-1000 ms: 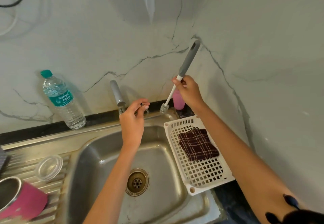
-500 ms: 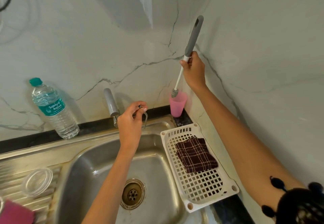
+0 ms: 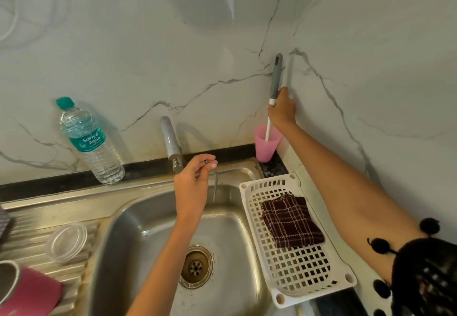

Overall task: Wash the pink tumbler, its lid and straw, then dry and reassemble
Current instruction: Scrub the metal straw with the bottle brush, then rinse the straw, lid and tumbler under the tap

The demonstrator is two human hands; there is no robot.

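Observation:
My left hand [image 3: 191, 187] pinches the top of a thin metal straw [image 3: 215, 187] that hangs down over the steel sink [image 3: 153, 219], beside the tap [image 3: 171, 142]. My right hand [image 3: 282, 110] grips a grey-handled bottle brush [image 3: 275, 80] whose white shaft stands in a small pink cup [image 3: 265, 146] in the back corner; the bristles are hidden inside the cup. The pink tumbler [image 3: 32, 293] lies on its side on the draining board at the lower left, partly out of frame. Its clear lid [image 3: 66, 241] lies flat beside it.
A white plastic basket [image 3: 304, 276] holding a folded dark checked cloth [image 3: 291, 220] sits right of the sink. A water bottle [image 3: 90, 142] with a green cap stands at the back left. Marble walls close in behind and on the right.
My right hand has carried the brush from above the sink to the corner and lowered its head into the pink cup. My left hand stays by the tap with the straw.

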